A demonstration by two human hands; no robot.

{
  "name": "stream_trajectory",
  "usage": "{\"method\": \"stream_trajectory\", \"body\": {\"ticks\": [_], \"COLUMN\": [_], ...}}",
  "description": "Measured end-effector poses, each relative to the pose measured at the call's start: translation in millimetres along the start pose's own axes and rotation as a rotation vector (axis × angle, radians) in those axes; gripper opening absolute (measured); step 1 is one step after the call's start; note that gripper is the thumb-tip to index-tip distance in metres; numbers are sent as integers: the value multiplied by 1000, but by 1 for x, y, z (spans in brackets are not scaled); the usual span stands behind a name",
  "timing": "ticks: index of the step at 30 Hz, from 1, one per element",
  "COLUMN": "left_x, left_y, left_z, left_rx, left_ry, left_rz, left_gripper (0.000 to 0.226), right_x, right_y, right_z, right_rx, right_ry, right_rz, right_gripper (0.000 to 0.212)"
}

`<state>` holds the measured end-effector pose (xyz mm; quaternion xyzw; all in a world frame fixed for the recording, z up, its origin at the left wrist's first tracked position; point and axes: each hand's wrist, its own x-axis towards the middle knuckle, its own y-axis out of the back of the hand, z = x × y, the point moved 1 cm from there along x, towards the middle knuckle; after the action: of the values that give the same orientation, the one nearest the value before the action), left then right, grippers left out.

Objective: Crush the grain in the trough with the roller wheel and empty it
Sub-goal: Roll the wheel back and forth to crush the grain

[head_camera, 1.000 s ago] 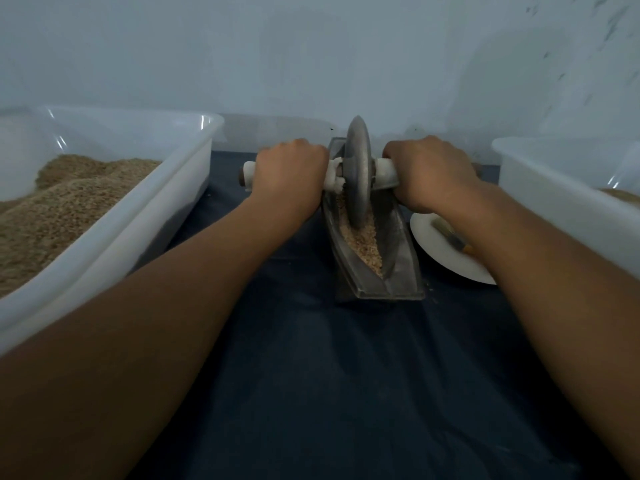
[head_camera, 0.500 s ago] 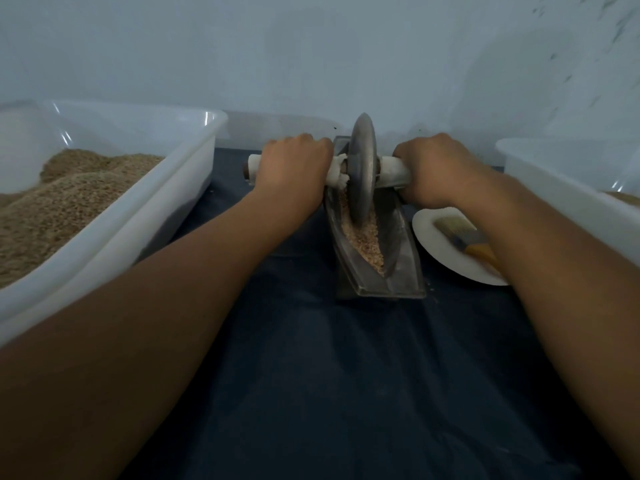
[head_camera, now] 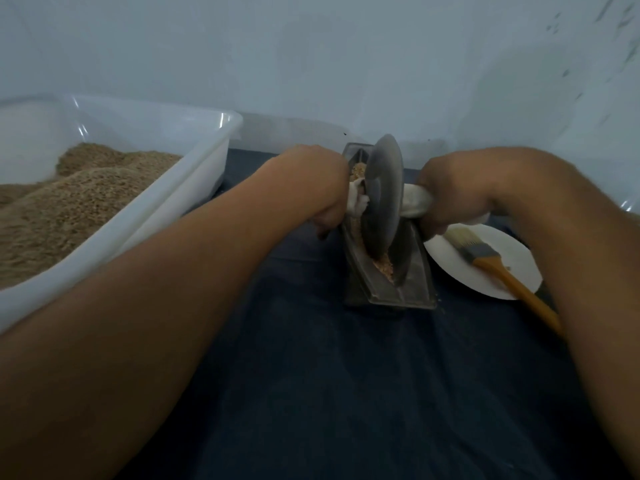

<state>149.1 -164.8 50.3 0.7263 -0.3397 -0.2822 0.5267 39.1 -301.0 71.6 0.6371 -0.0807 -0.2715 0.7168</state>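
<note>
Worktop (head_camera: 346,393), dark cloth cover: carries everything listed.
White tub (head_camera: 194,174), left edge: heaped with whole grain.
Trough (head_camera: 415,278), toward the far edge, centre: still holds grain (head_camera: 382,266); not emptied.
Roller wheel (head_camera: 384,192): standing in the trough; crushing judged under way, degree unclear.
White plate (head_camera: 512,258), just right of the trough: bears a brush (head_camera: 485,254).
Left hand (head_camera: 311,188), right hand (head_camera: 453,192): each gripping a cloth-wrapped axle end.
Remaining: finish crushing, then tip out.

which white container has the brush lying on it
The white plate, right of the trough; the brush lies on it. The white tub holds grain.
</note>
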Motion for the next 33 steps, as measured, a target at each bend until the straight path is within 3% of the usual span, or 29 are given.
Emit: {"method": "stream_trajectory", "body": {"ticks": [2,6,9,13,17,21,29,33], "left_x": [2,1,3,4,9,16,28,27], "left_y": [3,4,2,-4,-11,-20,-36,-37], "left_z": [3,6,4,0,-4,-6,-9,-8], "left_rx": [49,71,34,-54,-197,-230,-146,-138], "left_ry": [-56,-89,-56,-8,13,23,11,19], "left_rz": [-98,-184,-71,55,205,355,562,614], "left_gripper": [38,40,32,42,23,8,30,36], "right_x": [-3,-3,1,9,24,38,48,48], "right_y": [2,2,-2,-8,-15,-27,-38,-39], "right_z": [1,2,2,-1,-1,5,7,7], "right_rx": [7,21,18,-105,-140,-55,34,12], "right_ry": [17,27,27,19,5,7,65,53], "right_rz": [-54,-80,-37,88,234,461,794,799], "right_gripper": [17,17,17,27,34,27,25,23]}}
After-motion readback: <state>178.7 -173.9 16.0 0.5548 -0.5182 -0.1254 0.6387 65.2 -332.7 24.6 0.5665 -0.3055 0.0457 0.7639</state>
